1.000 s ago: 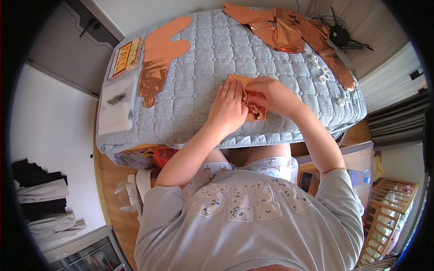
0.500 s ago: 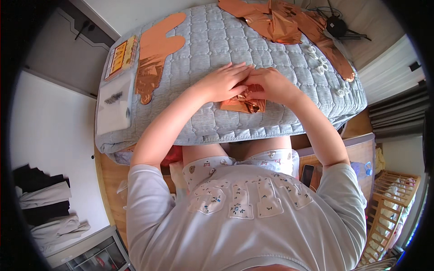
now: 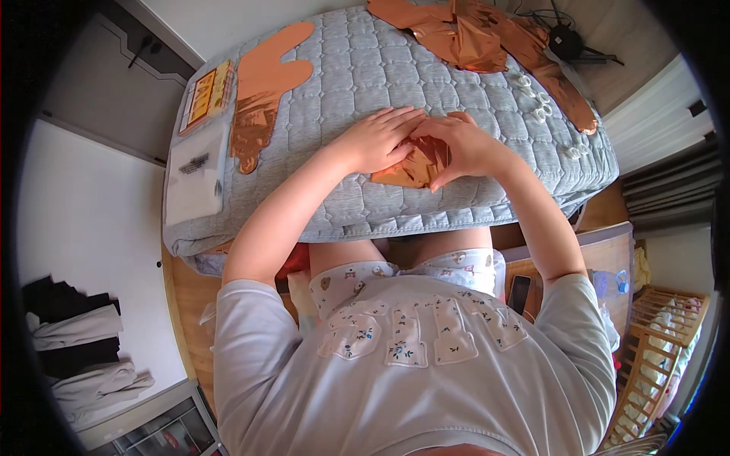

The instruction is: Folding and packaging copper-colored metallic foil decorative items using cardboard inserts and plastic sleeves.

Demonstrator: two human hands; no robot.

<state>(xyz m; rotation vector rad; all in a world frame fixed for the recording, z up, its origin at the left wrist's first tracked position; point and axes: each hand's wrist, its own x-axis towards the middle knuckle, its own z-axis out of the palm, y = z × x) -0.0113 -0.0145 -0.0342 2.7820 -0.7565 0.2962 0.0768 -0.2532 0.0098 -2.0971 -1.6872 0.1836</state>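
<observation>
A small folded piece of shiny copper-coloured foil [image 3: 411, 169] lies on the grey quilted mattress [image 3: 338, 209], close to its near edge. My left hand [image 3: 378, 140] rests flat over the foil's upper left part, fingers stretched to the right. Arched over the foil's right side is my right hand [image 3: 468, 150]; its thumb is spread away from the fingers and touches down by the lower right corner. The right fingertips meet the left ones, and the foil beneath both hands is partly hidden.
A flat copper foil balloon [image 3: 265, 95] lies at the left, beside a yellow-red box [image 3: 204, 97] and a white plastic packet [image 3: 195, 176]. More crumpled copper foil [image 3: 471, 42], a black router-like device [image 3: 566, 44] and white ribbon rolls [image 3: 540, 110] are at the far right.
My right hand has opened out, its thumb moving down and away from the fingers to the foil's lower right corner. The left hand stays over the foil, whose surface now looks flatter.
</observation>
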